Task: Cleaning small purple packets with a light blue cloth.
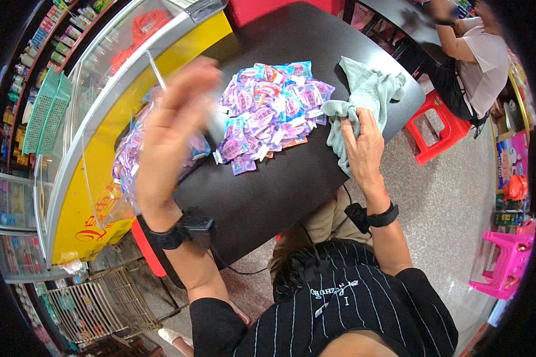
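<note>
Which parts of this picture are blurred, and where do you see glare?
Head view: the raised left hand is smeared by motion blur; the right hand on the green cloth and the sweets pile stay sharp; glare streaks the glass freezer lid; edges bend toward the rim.

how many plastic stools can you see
2. A red stool stands on the floor right of the black table, beside the seated person. A pink stool stands at the far right edge; others may be hidden.

motion-blurred left hand (170,128), its grasp unreadable, partly hiding a clear bag (131,157) of sachets
</note>
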The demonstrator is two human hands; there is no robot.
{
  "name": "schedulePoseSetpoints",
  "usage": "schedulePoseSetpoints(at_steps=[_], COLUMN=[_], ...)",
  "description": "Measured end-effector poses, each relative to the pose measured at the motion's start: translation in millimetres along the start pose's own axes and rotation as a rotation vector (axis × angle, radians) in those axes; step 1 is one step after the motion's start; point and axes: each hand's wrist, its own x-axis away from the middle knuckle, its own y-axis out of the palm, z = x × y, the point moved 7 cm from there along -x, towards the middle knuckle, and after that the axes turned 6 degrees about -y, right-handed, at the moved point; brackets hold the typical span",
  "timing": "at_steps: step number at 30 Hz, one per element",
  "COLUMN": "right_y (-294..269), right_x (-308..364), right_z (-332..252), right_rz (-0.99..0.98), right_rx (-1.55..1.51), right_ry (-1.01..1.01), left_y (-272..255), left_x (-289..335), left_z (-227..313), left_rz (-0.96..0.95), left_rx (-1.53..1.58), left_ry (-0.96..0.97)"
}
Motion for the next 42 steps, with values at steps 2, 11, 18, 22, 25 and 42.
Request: schedulePoseSetpoints(at_steps=[2, 11, 18, 22, 25, 42], right_y=[1, 1, -1, -1, 2, -1], right_x=[-2, 1, 2, 1, 3, 3], right_z=[-4, -3, -6, -6, -6, 10], right_rz=[0.000, -0.013, 0.015, 0.038, 0.027, -0.014], right_rx=[-0.017, -0.045, -0.082, -0.086, -0.088, -0.394], right_ry=[0.000, 0.011, 0.005, -0.010, 0.012, 0.170], left_y=[41, 59, 44, 38, 37, 129], left_x=[13, 12, 8, 7, 6, -17], left_z=[-3, -87, -105, -111, -107, -120], left_rz=[-0.209, -0.148, -0.070, -0.081, -0.071, -0.019], left_rx=[-0.471, -1.173, -1.198, -1.128, -1.085, 1.032], left_ry=[0.165, -0.236, -0.244, -0.208, -0.121, -0.450])
